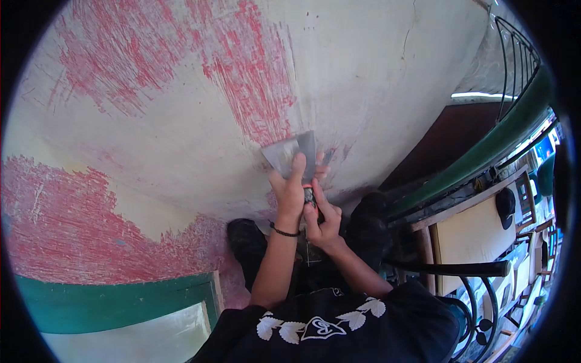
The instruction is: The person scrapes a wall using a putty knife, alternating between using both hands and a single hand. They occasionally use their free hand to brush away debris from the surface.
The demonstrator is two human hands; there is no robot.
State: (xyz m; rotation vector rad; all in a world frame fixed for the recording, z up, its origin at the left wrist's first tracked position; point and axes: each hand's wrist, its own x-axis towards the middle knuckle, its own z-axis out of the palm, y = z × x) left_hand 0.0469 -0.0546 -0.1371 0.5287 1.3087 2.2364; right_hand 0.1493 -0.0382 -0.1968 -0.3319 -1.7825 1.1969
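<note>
A wide metal scraper (295, 153) lies with its blade against the pale wall (375, 78), just below a streaked patch of red paint (257, 78). My left hand (290, 190), with a dark bracelet at the wrist, presses its fingers on the blade's lower part. My right hand (325, 221) is wrapped round the black and red handle (309, 196), below the blade. Part of the handle is hidden by my fingers.
A green window or door frame (115, 304) is at the lower left. On the right are a green curved rail (478, 154), black metal bars (448, 268), a padded chair (472, 242) and a dark cap (505, 207).
</note>
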